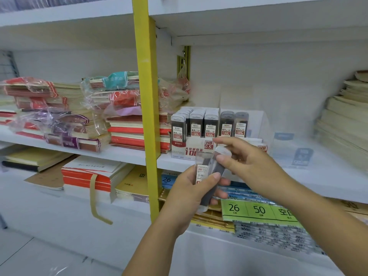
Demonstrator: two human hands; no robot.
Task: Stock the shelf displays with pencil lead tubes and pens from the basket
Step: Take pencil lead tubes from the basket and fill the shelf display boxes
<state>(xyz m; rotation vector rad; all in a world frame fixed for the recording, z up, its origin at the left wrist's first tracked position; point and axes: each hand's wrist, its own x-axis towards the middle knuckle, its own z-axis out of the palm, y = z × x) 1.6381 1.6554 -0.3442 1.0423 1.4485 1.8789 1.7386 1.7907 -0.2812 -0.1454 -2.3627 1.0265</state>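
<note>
My left hand point(188, 193) grips a small bundle of pencil lead tubes point(209, 176), dark with clear caps and a white barcode label. My right hand point(245, 159) pinches the capped top of one tube in that bundle. Both hands are in front of the middle shelf. Just behind them stands a white and red display box point(191, 150) marked HB 0.5, holding rows of upright lead tubes point(209, 124). Beside it on the right a second display box point(256, 121) holds two 0.7 tubes point(234, 124) and has open room at its right side. No basket or pens are in view.
A yellow upright post point(148, 108) divides the shelving. Wrapped stacks of notebooks point(83, 116) fill the left bay. More paper stacks point(346, 120) sit at the far right. The lower shelf holds notebooks point(89, 174) and green packs point(258, 211) marked 26 and 50.
</note>
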